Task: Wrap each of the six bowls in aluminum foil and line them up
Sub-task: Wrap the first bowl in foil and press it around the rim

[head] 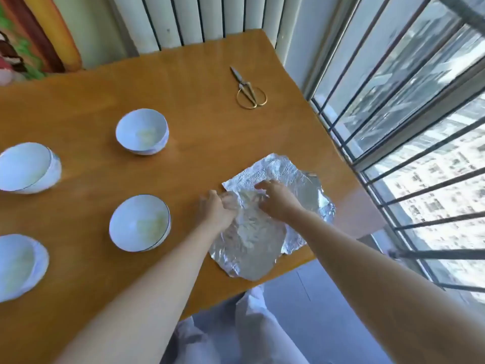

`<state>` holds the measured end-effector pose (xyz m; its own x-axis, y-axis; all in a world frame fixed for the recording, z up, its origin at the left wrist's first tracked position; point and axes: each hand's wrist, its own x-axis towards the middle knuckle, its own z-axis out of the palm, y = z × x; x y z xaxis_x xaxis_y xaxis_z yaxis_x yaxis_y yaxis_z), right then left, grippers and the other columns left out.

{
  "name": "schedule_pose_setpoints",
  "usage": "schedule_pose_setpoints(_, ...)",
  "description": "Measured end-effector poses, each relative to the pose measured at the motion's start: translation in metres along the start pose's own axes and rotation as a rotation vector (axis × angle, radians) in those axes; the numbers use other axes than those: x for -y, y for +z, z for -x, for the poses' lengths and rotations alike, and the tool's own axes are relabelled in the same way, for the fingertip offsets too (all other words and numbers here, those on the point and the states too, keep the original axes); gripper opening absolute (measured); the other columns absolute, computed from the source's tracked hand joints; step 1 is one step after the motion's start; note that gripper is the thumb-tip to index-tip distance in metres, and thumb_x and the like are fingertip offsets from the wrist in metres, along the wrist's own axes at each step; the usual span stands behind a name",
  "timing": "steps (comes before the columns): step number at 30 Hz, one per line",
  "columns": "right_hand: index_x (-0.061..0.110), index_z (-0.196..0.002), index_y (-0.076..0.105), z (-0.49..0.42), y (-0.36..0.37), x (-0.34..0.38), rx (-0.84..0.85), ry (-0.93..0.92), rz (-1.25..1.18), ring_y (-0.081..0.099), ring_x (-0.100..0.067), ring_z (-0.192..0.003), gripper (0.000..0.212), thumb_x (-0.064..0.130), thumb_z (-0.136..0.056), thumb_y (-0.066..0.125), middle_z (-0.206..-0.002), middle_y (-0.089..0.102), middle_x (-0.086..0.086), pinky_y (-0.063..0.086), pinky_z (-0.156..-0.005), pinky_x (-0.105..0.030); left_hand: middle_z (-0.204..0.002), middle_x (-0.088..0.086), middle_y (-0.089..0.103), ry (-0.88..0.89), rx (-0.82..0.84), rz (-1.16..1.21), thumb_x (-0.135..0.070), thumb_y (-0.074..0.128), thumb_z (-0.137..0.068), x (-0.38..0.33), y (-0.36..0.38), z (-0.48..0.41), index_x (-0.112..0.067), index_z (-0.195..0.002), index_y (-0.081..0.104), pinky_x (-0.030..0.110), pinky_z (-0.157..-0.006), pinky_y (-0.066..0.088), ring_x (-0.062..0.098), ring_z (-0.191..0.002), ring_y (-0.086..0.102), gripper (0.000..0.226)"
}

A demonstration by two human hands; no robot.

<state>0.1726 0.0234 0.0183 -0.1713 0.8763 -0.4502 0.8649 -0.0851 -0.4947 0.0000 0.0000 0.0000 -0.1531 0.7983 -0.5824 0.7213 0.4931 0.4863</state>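
Several crinkled aluminum foil sheets (265, 240) lie overlapping near the table's right front edge. My left hand (214, 207) pinches the left edge of the top sheet. My right hand (277, 198) has its fingers curled on the same sheet, just to the right. White bowls stand upright on the left half of the table: a far bowl (141, 131), a near bowl (139, 223), a bowl at the left edge (25, 170) and a bowl at the lower left (18, 266). The two leftmost look like nested pairs. None of them has foil on it.
Gold-handled scissors (248, 89) lie shut at the far right of the wooden table (183, 101). A barred window runs close along the table's right side, and a radiator stands behind the far edge. My legs show below the near edge.
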Motion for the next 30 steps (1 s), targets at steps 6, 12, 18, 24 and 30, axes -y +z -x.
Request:
schedule_pose_setpoints(6,0.018,-0.141,0.045,-0.014,0.002,-0.016,0.047,-0.073,0.139,0.047,-0.029,-0.125,0.064,0.02,-0.083,0.071,-0.134,0.05,-0.008,0.043,-0.1,-0.039,-0.133,0.011,0.05,-0.158,-0.123,-0.314,-0.051,0.077,-0.076,0.004,0.005,0.002,-0.015,-0.132,0.044,0.036,-0.101,0.033,0.03,-0.126,0.042,0.074)
schedule_pose_setpoints(12,0.02,-0.122,0.061,-0.028,-0.01,-0.016,0.14,-0.016,0.161,0.062,-0.024,-0.107,0.037,0.02,-0.085,0.068,-0.107,0.07,-0.003,0.044,-0.095,-0.032,-0.113,0.002,0.067,-0.021,-0.126,-0.201,-0.029,0.065,-0.09,0.007,-0.007,0.007,-0.019,-0.113,0.066,0.033,-0.089,0.037,0.029,-0.112,0.047,0.025)
schedule_pose_setpoints(18,0.012,-0.074,0.059,-0.041,-0.036,-0.001,0.27,-0.001,-0.268,0.045,-0.015,-0.066,0.02,0.015,-0.092,0.067,-0.067,0.049,0.0,0.036,-0.058,-0.025,-0.085,-0.004,0.063,0.112,-0.121,0.173,-0.023,0.059,-0.095,0.005,-0.047,0.022,-0.014,-0.093,0.062,0.032,-0.069,0.038,0.021,-0.082,0.058,0.01)
schedule_pose_setpoints(24,-0.006,-0.106,0.062,-0.05,-0.059,0.067,0.388,-0.147,-0.371,0.052,-0.018,-0.083,0.026,0.016,-0.093,0.066,-0.094,0.062,-0.013,0.038,-0.068,-0.027,-0.081,-0.008,0.058,0.194,-0.227,0.321,-0.02,0.059,-0.096,0.015,-0.116,0.03,-0.014,-0.092,0.06,0.025,-0.065,0.038,0.013,-0.08,0.055,0.007)
schedule_pose_setpoints(30,0.0,-0.089,0.063,-0.056,-0.026,0.136,0.387,-0.171,-0.393,0.049,-0.013,-0.061,0.013,0.011,-0.09,0.068,-0.073,0.053,-0.009,0.037,-0.056,-0.025,-0.082,-0.003,0.057,0.106,-0.307,0.419,-0.02,0.059,-0.096,0.071,-0.165,0.03,-0.014,-0.093,0.058,0.03,-0.066,0.036,0.017,-0.08,0.051,0.007)
